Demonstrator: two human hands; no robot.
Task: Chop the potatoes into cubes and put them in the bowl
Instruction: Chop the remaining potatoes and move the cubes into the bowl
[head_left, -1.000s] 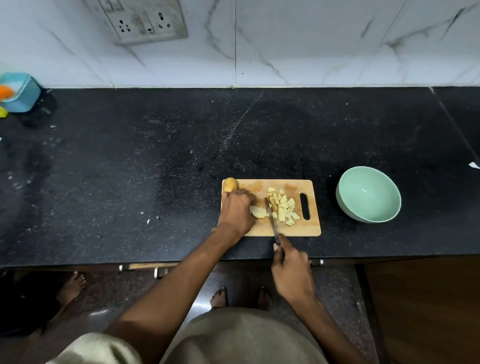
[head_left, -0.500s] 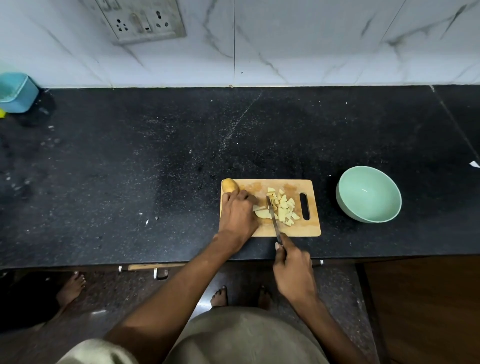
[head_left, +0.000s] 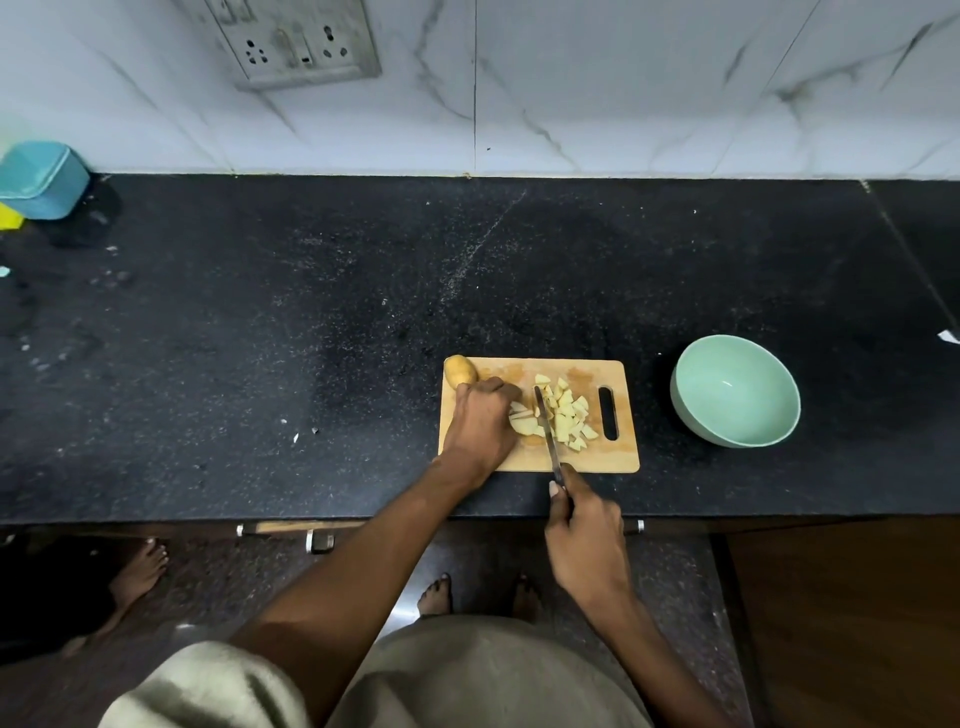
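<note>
A wooden cutting board lies near the counter's front edge. My left hand curls over a pale, peeled potato piece in the board's middle and holds it down. My right hand grips the handle of a knife, whose blade lies along the right side of that piece. A heap of several potato cubes sits just right of the blade. A whole unpeeled potato rests on the board's far left corner. The empty mint-green bowl stands to the right of the board.
A blue container stands at the counter's far left by the wall. A switch plate is on the marble wall. Small scraps lie on the black counter left of the board. Another person's bare foot is on the floor at left.
The knife blade has moved forward and closer to the potato piece under my left hand. My right hand followed it toward the board. My left hand stayed on the piece.
</note>
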